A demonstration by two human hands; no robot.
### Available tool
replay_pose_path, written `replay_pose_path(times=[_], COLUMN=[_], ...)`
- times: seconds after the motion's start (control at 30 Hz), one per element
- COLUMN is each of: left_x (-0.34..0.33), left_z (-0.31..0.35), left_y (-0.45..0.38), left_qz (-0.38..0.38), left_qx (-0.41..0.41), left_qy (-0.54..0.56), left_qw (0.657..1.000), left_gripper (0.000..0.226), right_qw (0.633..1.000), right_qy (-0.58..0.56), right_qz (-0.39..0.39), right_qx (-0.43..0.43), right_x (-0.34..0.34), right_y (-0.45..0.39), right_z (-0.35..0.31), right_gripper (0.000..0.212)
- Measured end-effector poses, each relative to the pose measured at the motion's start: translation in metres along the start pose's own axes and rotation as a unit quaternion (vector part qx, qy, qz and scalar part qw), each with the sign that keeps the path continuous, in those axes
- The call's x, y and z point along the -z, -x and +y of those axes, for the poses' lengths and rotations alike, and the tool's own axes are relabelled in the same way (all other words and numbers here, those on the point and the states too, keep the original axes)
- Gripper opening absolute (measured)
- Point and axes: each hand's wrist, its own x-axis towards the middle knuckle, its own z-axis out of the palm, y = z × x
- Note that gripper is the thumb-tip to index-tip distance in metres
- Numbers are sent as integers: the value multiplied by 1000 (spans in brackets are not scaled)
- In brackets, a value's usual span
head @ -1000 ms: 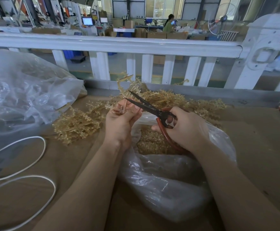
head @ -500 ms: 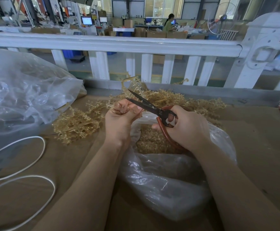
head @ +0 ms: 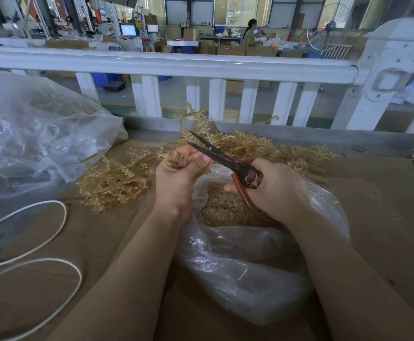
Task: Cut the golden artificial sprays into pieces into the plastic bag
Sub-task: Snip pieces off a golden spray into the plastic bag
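- Uncut golden sprays [head: 112, 179] lie heaped on the table, left of the hands.
- Left hand [head: 176, 175] pinches one spray's stems; keep fingertips behind the blades.
- Right hand [head: 272, 190] grips scissors [head: 222, 158], blades parted; cut above the open plastic bag [head: 250, 262], directly below.

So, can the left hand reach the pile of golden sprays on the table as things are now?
Probably yes, but not freely: the left hand already grips a spray. The pile lies close beside it, with nothing between.
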Motion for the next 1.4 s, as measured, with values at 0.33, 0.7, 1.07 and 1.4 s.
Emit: replay_pose_path(times=[0.33,0.7,1.07,1.4], left_x=[2,4,3,2], left_z=[-2,-2,-1,-4], left_y=[-2,-1,-1,-3], left_qz=[2,-5,19,-19], left_qx=[-6,-4,21,17], left_qy=[-8,2,7,-13], left_qw=[1000,1000,1000,1000], left_gripper=[15,11,9,46], right_qw=[1000,1000,1000,999], right_qy=[-13,-2,-8,27], right_qz=[8,8,7,39], right_qx=[-1,-9,-11,13], right_x=[1,-2,-2,-2], right_y=[1,-1,-1,-1], right_z=[-1,3,2,4], right_gripper=[57,66,63,70])
